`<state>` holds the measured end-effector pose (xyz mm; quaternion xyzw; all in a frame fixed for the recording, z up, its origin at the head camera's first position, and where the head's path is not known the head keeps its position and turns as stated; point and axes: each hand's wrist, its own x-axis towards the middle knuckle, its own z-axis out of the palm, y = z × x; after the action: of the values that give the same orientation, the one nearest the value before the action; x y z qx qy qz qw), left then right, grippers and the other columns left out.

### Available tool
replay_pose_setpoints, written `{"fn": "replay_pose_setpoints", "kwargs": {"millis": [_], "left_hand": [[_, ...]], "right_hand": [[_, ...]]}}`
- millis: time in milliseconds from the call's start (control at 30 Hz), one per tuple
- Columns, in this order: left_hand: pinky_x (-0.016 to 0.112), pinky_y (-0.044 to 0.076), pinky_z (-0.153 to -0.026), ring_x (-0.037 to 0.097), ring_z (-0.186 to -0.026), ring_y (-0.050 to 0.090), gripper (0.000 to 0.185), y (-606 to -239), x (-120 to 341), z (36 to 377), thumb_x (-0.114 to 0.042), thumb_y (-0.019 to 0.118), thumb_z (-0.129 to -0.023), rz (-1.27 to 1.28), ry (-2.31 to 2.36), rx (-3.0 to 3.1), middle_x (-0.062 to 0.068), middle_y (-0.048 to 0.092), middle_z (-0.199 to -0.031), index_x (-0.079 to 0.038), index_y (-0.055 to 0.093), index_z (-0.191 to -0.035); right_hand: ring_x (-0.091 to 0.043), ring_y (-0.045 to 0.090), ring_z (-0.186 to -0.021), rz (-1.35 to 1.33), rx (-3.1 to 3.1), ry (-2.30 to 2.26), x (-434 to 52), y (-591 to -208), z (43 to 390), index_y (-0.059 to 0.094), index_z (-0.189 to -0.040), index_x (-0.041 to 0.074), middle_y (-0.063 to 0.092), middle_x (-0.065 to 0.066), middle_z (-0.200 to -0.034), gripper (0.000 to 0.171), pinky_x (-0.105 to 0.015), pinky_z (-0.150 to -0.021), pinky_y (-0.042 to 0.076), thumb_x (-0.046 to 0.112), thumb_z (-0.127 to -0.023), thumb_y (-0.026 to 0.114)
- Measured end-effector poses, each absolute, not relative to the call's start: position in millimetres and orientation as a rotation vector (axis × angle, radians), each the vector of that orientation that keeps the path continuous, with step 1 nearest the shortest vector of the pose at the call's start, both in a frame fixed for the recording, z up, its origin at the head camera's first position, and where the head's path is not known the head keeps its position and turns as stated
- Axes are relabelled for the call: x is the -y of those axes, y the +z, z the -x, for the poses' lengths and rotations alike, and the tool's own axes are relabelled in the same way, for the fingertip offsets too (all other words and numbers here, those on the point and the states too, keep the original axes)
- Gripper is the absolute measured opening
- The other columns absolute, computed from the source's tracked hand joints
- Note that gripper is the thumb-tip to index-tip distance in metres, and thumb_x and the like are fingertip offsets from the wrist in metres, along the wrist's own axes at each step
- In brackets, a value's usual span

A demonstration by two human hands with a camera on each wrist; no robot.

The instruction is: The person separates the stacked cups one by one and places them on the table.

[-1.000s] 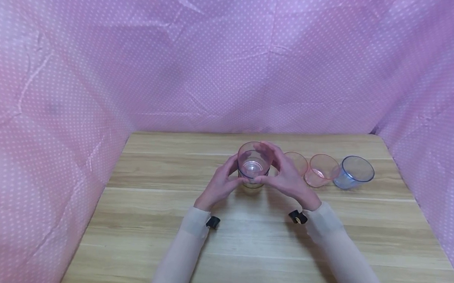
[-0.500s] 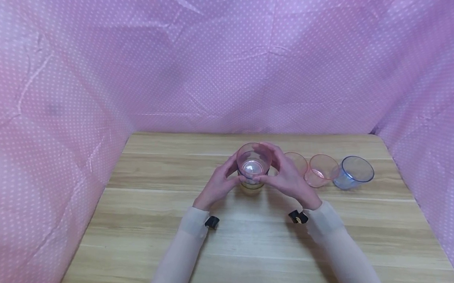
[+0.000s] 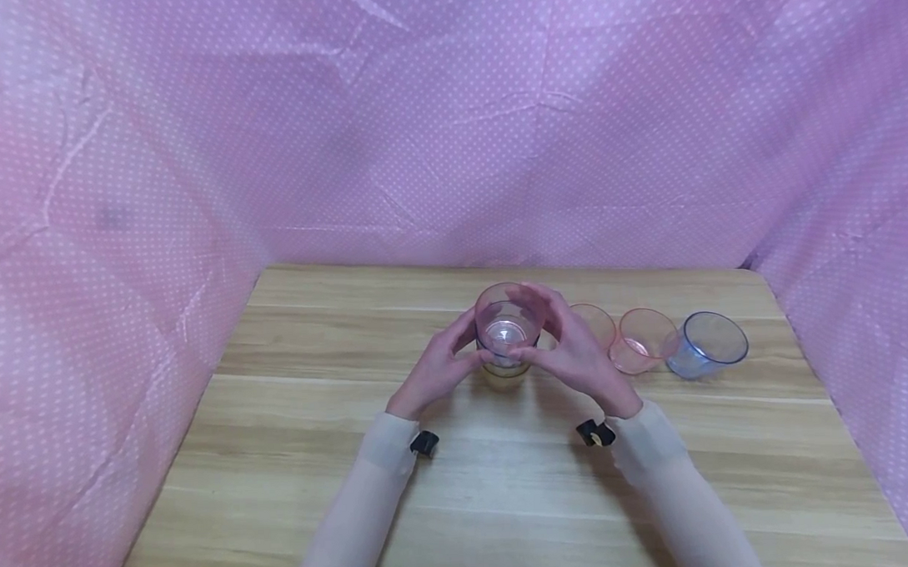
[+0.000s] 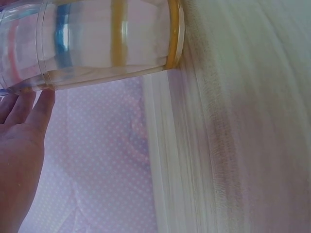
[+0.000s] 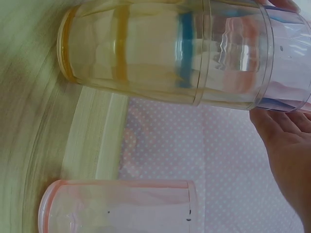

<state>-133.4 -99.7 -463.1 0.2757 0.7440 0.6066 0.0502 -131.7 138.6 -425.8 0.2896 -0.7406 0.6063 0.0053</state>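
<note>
A stack of nested clear cups (image 3: 507, 336) stands upright on the wooden table (image 3: 317, 455), a yellow-tinted cup at the bottom and pink and blue-rimmed ones above. My left hand (image 3: 445, 363) holds the stack's left side and my right hand (image 3: 569, 346) wraps its right side and back. In the left wrist view the stack (image 4: 107, 43) shows yellow and blue bands, with the left hand's fingertips (image 4: 43, 99) against the upper cup. In the right wrist view the stack (image 5: 160, 53) fills the top, with the right hand (image 5: 286, 145) by its upper cup.
Right of the stack, two pink cups (image 3: 594, 324) (image 3: 644, 339) and a blue cup (image 3: 710, 343) stand in a row; one pink cup (image 5: 116, 206) shows in the right wrist view. Pink dotted cloth (image 3: 449, 133) walls the table on three sides.
Both hands stay on the stack. The top cup dipped slightly and has come back up a little.
</note>
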Motion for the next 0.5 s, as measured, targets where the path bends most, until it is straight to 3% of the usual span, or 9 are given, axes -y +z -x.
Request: {"fn": "replay_pose_setpoints", "kwargs": {"millis": [300, 500], "left_hand": [[0.034, 0.039, -0.120, 0.024, -0.142, 0.049, 0.081, -464.6, 98.7, 134.2, -0.052, 0.064, -0.094, -0.876, 1.857, -2.259, 0.009, 0.049, -0.157, -0.019, 0.036, -0.163], [0.034, 0.038, -0.121, 0.023, -0.143, 0.048, 0.085, -464.6, 98.4, 133.8, -0.059, 0.062, -0.094, -0.871, 1.862, -2.268, 0.008, 0.049, -0.158, -0.018, 0.035, -0.163]], "right_hand": [[-0.023, 0.044, -0.145, -0.917, 2.282, 1.859, -138.3, -426.9, 130.0, 0.037, -0.154, 0.007, 0.052, -0.013, -0.154, 0.090, -0.050, -0.123, 0.033, -0.012, -0.079, 0.083], [-0.022, 0.045, -0.145, -0.897, 2.261, 1.864, -137.1, -424.9, 128.4, 0.036, -0.154, 0.005, 0.052, -0.015, -0.154, 0.090, -0.037, -0.123, 0.034, -0.013, -0.079, 0.083]]}}
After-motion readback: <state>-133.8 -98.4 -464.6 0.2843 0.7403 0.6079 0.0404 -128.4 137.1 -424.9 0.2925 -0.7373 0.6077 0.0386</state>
